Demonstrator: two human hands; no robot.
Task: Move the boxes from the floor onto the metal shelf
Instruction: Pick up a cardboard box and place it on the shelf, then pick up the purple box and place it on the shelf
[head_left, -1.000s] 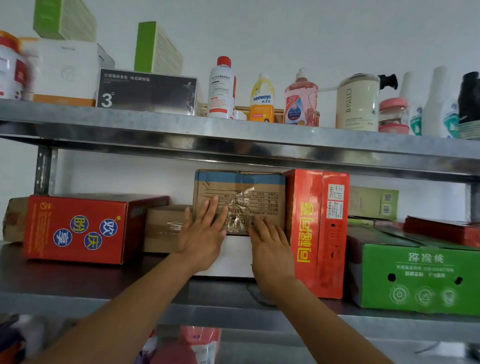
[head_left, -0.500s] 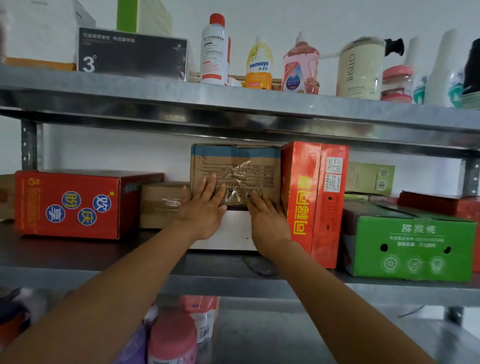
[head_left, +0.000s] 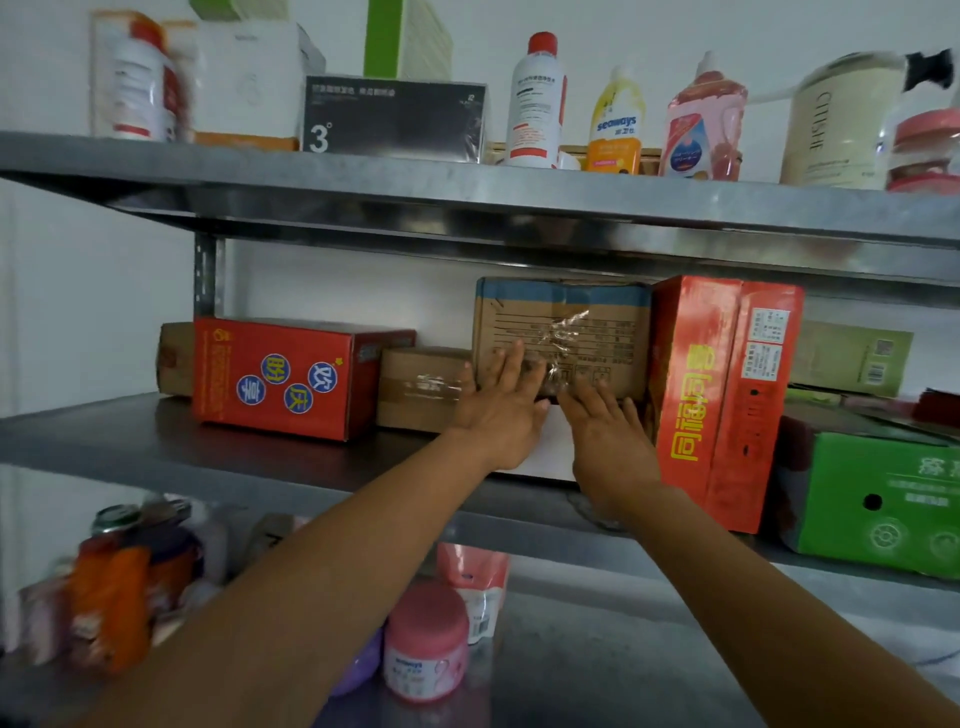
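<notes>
A brown cardboard box (head_left: 566, 332) with a blue top band and shiny tape stands on a white box (head_left: 556, 449) in the middle of the metal shelf (head_left: 218, 457). My left hand (head_left: 501, 410) lies flat against the front of these two boxes, fingers spread. My right hand (head_left: 605, 439) presses flat beside it, just to the right. Neither hand grips anything. A tall red box (head_left: 722, 395) stands touching the brown box on the right. A small taped brown box (head_left: 421, 387) sits to the left.
A red box with blue circles (head_left: 280, 376) lies at the left, a green box (head_left: 878, 499) at the right. Bottles and boxes line the top shelf (head_left: 467, 182). Jars and pouches fill the lower shelf (head_left: 597, 649).
The view has swung to the left and slightly down, so the shelf contents sit further right in frame. Both hands stay flat on the stacked boxes.
</notes>
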